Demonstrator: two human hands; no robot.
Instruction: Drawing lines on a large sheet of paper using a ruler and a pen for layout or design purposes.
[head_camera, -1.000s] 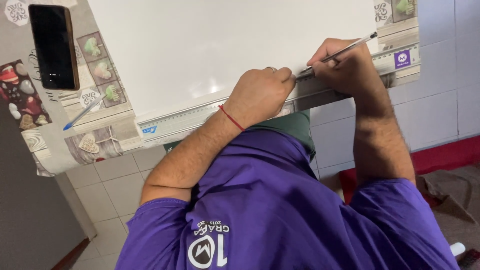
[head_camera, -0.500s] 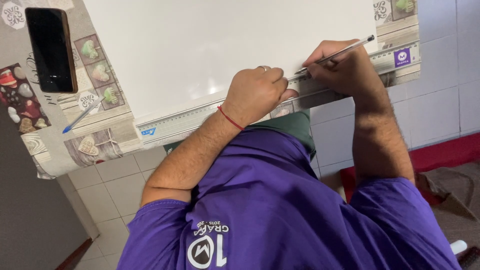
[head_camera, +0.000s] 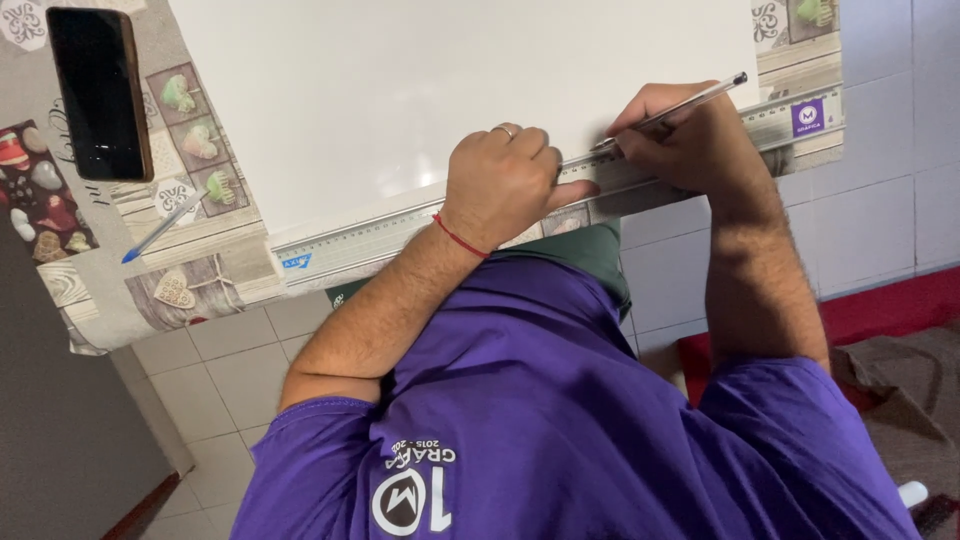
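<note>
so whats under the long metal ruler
The metal ruler lies along the near edge of the white sheet, over the patterned tablecloth. The left hand presses on it and the right hand holds a pen, hiding the parts beneath them.

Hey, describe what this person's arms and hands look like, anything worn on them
Both forearms are bare, below short purple sleeves. The left hand has a ring on one finger and a thin red string bracelet at the wrist. The right hand shows no jewellery.
</note>
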